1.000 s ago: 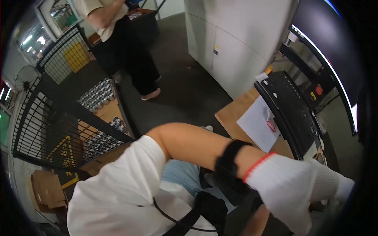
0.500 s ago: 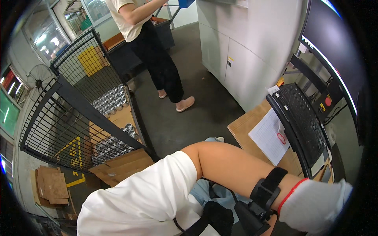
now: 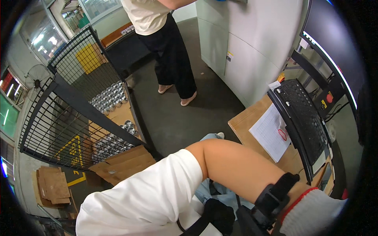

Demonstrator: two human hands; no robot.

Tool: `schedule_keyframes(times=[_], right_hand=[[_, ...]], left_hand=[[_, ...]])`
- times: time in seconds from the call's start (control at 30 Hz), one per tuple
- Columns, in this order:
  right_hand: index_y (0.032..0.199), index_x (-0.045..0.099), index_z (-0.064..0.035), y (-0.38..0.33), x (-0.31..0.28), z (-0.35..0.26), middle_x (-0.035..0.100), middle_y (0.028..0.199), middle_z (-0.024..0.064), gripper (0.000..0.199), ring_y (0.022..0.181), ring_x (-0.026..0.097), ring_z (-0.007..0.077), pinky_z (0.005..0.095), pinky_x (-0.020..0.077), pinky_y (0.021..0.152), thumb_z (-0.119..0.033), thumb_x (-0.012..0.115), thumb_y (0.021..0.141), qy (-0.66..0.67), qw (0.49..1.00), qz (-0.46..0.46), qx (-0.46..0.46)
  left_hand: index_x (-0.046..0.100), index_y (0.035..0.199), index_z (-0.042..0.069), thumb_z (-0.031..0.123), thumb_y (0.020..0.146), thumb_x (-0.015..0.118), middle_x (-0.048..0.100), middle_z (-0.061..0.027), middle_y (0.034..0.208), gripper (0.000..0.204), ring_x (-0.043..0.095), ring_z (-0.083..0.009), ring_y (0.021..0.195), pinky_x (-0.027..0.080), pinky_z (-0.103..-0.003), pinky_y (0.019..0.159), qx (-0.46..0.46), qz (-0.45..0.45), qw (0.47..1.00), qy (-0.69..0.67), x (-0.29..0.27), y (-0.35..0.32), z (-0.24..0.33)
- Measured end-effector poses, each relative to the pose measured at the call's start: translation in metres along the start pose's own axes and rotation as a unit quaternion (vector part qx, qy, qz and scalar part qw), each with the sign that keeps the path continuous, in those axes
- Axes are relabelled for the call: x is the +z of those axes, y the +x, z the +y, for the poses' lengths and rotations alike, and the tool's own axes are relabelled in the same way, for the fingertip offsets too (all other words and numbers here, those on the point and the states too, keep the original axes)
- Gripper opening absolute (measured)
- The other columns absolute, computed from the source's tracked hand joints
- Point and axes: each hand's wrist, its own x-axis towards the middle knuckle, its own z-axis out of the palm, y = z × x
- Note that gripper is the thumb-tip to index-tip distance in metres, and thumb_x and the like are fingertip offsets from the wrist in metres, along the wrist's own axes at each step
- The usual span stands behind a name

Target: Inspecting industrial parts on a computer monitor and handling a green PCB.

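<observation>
Factory floor, wire cages at my left: my gloved left hand (image 3: 311,214) crosses low toward the wooden bench (image 3: 244,126), nearest its paper sheet (image 3: 271,131); grip unreadable, right hand unseen.

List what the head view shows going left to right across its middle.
Black wire cage → shiny metal cans → a standing person's black trousers → grey cabinet → printed paper sheet → black keyboard.

cage (image 3: 78,114) left | keyboard (image 3: 301,118) right | paper (image 3: 271,131) beside keyboard, on desk (image 3: 246,126)
</observation>
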Motion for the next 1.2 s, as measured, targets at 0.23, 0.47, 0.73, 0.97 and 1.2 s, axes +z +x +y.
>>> schedule_keyframes(times=[0.23, 0.47, 0.73, 0.97, 1.2], right_hand=[[0.149, 0.049, -0.0049, -0.108, 0.091, -0.028, 0.054, 0.148, 0.0204, 0.056, 0.135, 0.053, 0.0401, 0.0495, 0.0427, 0.116, -0.033, 0.059, 0.101, 0.464, 0.854, -0.14, -0.19], [0.143, 0.055, -0.0051, -0.199, 0.175, -0.022, 0.057, 0.143, 0.0218, 0.055, 0.131, 0.056, 0.0412, 0.0487, 0.045, 0.113, -0.033, 0.065, 0.097, 0.594, 0.698, -0.324, -0.235], [0.137, 0.061, -0.0054, -0.282, 0.217, -0.014, 0.062, 0.137, 0.0233, 0.054, 0.126, 0.059, 0.0425, 0.0478, 0.0477, 0.11, -0.033, 0.072, 0.091, 0.582, 0.65, -0.423, -0.243], [0.13, 0.067, -0.0054, -0.245, 0.172, -0.031, 0.07, 0.123, 0.0197, 0.052, 0.115, 0.066, 0.0393, 0.0481, 0.0513, 0.103, -0.025, 0.077, 0.083, 0.643, 0.638, -0.401, -0.136], [0.138, 0.056, -0.0042, -0.295, 0.219, -0.029, 0.062, 0.134, 0.0226, 0.066, 0.117, 0.061, 0.0429, 0.0518, 0.0491, 0.101, -0.04, 0.074, 0.086, 0.619, 0.662, -0.409, -0.104]], left_hand=[[0.059, 0.134, 0.002, 0.028, 0.104, 0.058, 0.064, -0.0219, 0.129, 0.039, 0.069, -0.0334, 0.111, 0.06, -0.046, 0.093, 0.038, -0.007, 0.994, 0.107, 0.029, 0.001, 0.0], [0.054, 0.14, 0.0, 0.026, 0.103, 0.058, 0.061, -0.0231, 0.136, 0.045, 0.067, -0.0342, 0.116, 0.058, -0.045, 0.096, 0.1, 0.029, 0.869, 0.483, 0.069, 0.01, -0.001], [0.049, 0.148, -0.002, 0.023, 0.102, 0.059, 0.057, -0.0244, 0.143, 0.053, 0.065, -0.0351, 0.122, 0.057, -0.045, 0.098, 0.156, 0.045, 0.701, 0.695, 0.08, 0.015, 0.018], [0.044, 0.154, -0.003, 0.021, 0.101, 0.06, 0.054, -0.0256, 0.15, 0.06, 0.063, -0.0359, 0.128, 0.056, -0.044, 0.101, 0.073, 0.054, 0.257, 0.962, 0.18, -0.058, 0.127], [0.035, 0.16, 0.0, 0.035, 0.097, 0.068, 0.042, -0.0288, 0.159, 0.08, 0.044, -0.0443, 0.147, 0.029, -0.055, 0.125, 0.149, 0.186, 0.143, 0.961, 0.174, -0.084, 0.114]])
